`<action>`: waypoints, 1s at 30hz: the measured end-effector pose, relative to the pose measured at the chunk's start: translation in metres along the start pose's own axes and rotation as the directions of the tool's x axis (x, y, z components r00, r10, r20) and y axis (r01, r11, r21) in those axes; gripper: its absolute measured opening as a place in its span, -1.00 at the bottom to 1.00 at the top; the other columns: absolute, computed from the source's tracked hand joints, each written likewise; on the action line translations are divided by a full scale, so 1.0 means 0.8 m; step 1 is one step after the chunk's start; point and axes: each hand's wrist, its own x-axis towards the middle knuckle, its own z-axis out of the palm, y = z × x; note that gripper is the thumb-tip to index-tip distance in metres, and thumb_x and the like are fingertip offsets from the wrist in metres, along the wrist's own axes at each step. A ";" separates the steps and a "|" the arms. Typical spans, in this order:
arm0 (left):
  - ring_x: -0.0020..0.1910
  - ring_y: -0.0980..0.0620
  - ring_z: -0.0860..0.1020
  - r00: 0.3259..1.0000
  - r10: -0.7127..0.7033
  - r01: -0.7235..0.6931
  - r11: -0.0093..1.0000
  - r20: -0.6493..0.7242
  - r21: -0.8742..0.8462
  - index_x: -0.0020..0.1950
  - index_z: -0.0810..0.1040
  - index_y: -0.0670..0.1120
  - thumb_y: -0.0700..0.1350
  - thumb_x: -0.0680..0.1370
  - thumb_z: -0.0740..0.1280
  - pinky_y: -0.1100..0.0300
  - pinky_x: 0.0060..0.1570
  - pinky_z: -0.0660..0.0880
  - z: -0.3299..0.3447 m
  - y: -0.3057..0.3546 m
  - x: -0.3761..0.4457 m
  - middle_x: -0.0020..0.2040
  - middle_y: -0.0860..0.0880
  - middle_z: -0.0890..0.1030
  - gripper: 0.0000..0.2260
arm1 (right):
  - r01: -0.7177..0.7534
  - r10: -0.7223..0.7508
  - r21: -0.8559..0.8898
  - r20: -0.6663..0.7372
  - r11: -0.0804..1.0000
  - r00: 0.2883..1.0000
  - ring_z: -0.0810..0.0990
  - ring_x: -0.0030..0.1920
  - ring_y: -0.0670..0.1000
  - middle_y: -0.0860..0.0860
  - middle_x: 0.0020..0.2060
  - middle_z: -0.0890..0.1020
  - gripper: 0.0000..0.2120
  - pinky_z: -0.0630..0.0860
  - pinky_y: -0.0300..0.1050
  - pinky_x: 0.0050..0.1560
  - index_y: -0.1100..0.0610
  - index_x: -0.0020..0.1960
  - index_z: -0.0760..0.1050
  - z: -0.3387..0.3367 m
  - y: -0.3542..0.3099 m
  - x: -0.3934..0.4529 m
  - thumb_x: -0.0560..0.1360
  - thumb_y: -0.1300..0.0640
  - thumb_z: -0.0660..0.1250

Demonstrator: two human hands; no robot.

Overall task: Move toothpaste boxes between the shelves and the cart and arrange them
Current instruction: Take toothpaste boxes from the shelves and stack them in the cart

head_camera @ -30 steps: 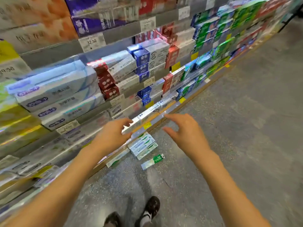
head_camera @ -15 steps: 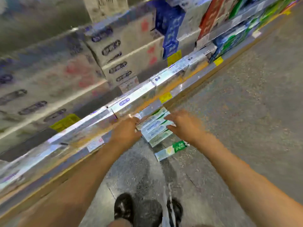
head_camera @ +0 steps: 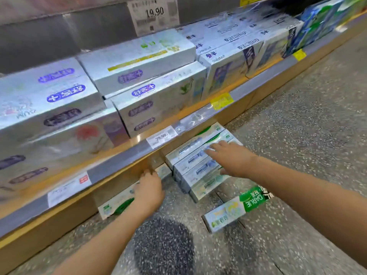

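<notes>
At the frame's centre, the right hand rests flat with straight fingers on the floor-stacked toothpaste boxes below the shelf, while the left hand grips a separate box lower left.

floor: grey speckled stone, dark and light flecks all over
single toothpaste box lying on the floor: pale silvery-white with a green end, white lettering
shelf boxes: shiny silver-white, blue and purple logos
shelf edge: grey strip over orange-tan wood
price tags: yellow, some white
</notes>
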 end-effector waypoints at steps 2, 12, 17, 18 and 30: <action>0.29 -0.18 0.31 0.998 -0.033 0.039 0.994 -0.056 0.098 0.40 0.23 -0.21 -0.02 0.56 0.29 0.02 0.23 0.34 0.013 0.009 0.004 0.31 -0.20 0.30 -0.50 | 0.009 -0.009 -0.008 0.007 1.000 1.000 0.16 0.44 0.21 0.14 0.48 0.12 -0.27 0.28 0.14 0.35 0.11 0.53 -0.04 0.001 -0.006 0.014 0.54 0.06 0.33; 0.20 -0.11 0.47 0.995 -0.083 0.093 0.977 -0.058 0.194 0.40 0.21 -0.10 -0.21 0.56 0.19 0.04 0.17 0.40 0.035 -0.011 0.004 0.26 -0.09 0.43 -0.59 | 0.022 -0.023 -0.012 -0.068 1.000 0.997 0.11 0.44 0.25 0.15 0.48 0.05 -0.34 0.25 0.14 0.35 0.13 0.51 -0.04 0.025 -0.028 0.035 0.54 0.26 0.27; 0.17 -0.09 0.51 0.990 -0.133 0.136 0.987 -0.033 0.087 0.40 0.18 -0.14 -0.16 0.60 0.16 0.07 -0.01 0.48 0.024 -0.015 -0.005 0.25 -0.09 0.45 -0.62 | 0.040 -0.049 -0.087 -0.114 0.995 0.992 0.16 0.38 0.25 0.16 0.41 0.14 -0.42 0.25 0.10 0.26 0.13 0.46 0.03 0.043 -0.037 0.035 0.55 0.28 0.23; 0.16 -0.09 0.51 0.992 -0.123 0.125 0.989 -0.034 0.080 0.38 0.17 -0.13 -0.12 0.60 0.18 0.08 -0.03 0.47 0.020 -0.014 -0.010 0.24 -0.08 0.44 -0.62 | 0.056 -0.067 -0.100 -0.109 0.993 0.992 0.16 0.37 0.25 0.15 0.40 0.15 -0.43 0.24 0.10 0.26 0.13 0.46 0.04 0.043 -0.038 0.033 0.55 0.26 0.23; 0.12 -0.16 0.50 0.988 0.148 -0.144 0.985 -0.039 0.092 0.39 0.13 -0.19 -0.03 0.63 0.14 0.09 -0.21 0.32 -0.278 0.089 -0.126 0.27 -0.20 0.38 -0.58 | 0.102 -0.118 -0.088 -0.197 0.991 0.973 0.51 -0.01 0.22 0.20 0.04 0.54 -0.55 0.48 0.09 0.10 0.20 0.19 0.44 -0.119 0.019 -0.137 0.33 0.22 0.43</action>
